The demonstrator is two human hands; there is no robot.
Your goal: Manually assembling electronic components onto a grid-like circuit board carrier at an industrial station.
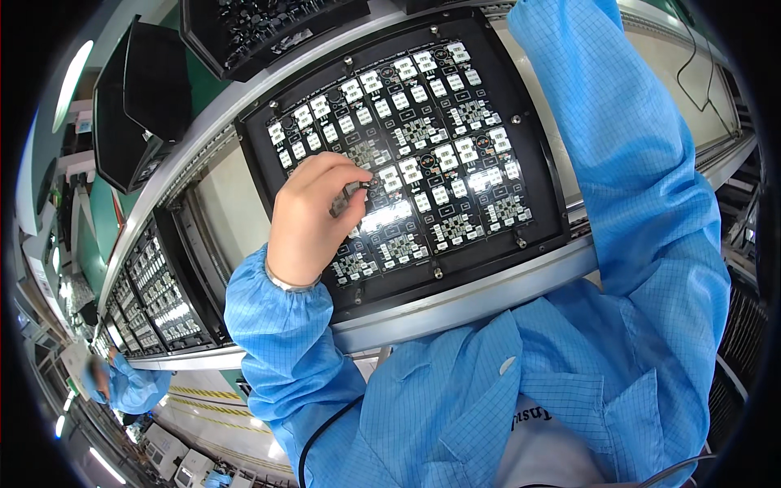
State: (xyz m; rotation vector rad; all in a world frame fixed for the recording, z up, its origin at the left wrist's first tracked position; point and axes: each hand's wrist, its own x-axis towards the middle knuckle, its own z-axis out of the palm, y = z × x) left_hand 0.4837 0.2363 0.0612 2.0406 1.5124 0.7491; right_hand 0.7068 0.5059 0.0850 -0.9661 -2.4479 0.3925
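Observation:
My left hand (316, 213) hovers over the left part of a black framed tray (543, 191) that carries a panel of circuit boards (446, 163). Thumb and index finger pinch a small dark electronic component (364, 185) just above the panel; its exact kind is too small to tell. White square parts and rows of tiny chips cover the boards. Metal pins stand along the tray's rim. My right arm, in a blue checked sleeve (643, 154), stretches past the tray's right side to the top edge, where its hand is cut off from view.
Beyond the tray stands a black bin (220, 57) full of loose black components. Another black bin (138, 114) stands to its left. The tray rests on a metal-railed conveyor (480, 285). Further left are more boards in a second tray (163, 293) and a person in blue (134, 386).

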